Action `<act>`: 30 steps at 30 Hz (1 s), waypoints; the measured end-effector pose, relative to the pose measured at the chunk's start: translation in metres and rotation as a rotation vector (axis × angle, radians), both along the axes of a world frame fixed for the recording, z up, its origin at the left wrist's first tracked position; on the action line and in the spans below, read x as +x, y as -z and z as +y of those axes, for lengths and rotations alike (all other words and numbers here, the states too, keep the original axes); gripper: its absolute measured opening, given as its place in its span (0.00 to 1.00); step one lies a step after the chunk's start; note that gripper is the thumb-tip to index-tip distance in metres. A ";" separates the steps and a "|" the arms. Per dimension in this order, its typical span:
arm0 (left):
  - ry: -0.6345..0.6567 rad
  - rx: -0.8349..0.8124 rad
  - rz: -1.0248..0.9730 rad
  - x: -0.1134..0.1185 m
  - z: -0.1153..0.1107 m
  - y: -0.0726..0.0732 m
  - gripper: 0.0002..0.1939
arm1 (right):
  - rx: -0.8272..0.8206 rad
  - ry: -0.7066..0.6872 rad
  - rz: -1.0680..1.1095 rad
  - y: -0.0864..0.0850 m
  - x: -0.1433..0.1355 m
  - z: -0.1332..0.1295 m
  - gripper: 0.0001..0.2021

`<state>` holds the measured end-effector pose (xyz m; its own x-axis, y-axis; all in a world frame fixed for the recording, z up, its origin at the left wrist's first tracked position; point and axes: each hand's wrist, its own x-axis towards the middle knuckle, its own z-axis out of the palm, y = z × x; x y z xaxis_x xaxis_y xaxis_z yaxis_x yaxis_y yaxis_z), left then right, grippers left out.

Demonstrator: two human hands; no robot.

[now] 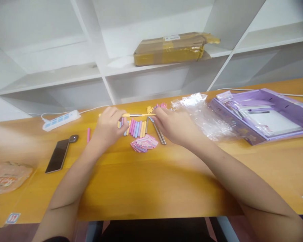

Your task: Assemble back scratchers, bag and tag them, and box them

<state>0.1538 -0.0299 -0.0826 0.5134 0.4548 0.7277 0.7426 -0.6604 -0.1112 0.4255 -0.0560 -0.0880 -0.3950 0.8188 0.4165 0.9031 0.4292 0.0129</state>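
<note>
Holding yellow rod level, left hand pinching left end, right hand pinching right end. Pastel sticks just nearer, cards nearer still.

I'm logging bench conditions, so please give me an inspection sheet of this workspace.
Surface: wooden table, no spill seen
Job's things: yellow rod; coloured sticks, cards and metal rods nearby
Clutter: clear bags, phone, purple box
Hands: left hand and right hand both grip the yellow rod
Cables: white cable beside power strip; another behind the purple box
Surroundings: white shelves, taped carton
</note>
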 end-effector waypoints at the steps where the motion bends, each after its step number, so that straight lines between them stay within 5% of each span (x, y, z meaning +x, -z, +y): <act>1: -0.003 -0.008 0.006 0.001 -0.003 -0.002 0.09 | 0.004 -0.015 0.006 -0.001 0.000 -0.001 0.19; 9: -0.095 -0.090 0.091 0.011 -0.028 -0.014 0.08 | 0.006 -0.130 -0.023 -0.004 0.003 -0.003 0.28; 21: -0.158 -0.128 0.136 0.014 -0.030 -0.015 0.07 | -0.068 -0.224 -0.027 -0.004 0.021 0.007 0.29; 30: -0.352 0.052 0.017 -0.034 -0.009 -0.038 0.17 | 0.283 -0.134 -0.051 -0.032 0.066 0.001 0.22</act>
<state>0.1202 -0.0393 -0.0443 0.3442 0.5686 0.7471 0.9214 -0.3574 -0.1525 0.4918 -0.0550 -0.0558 -0.5175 0.6128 0.5972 0.8340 0.5173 0.1919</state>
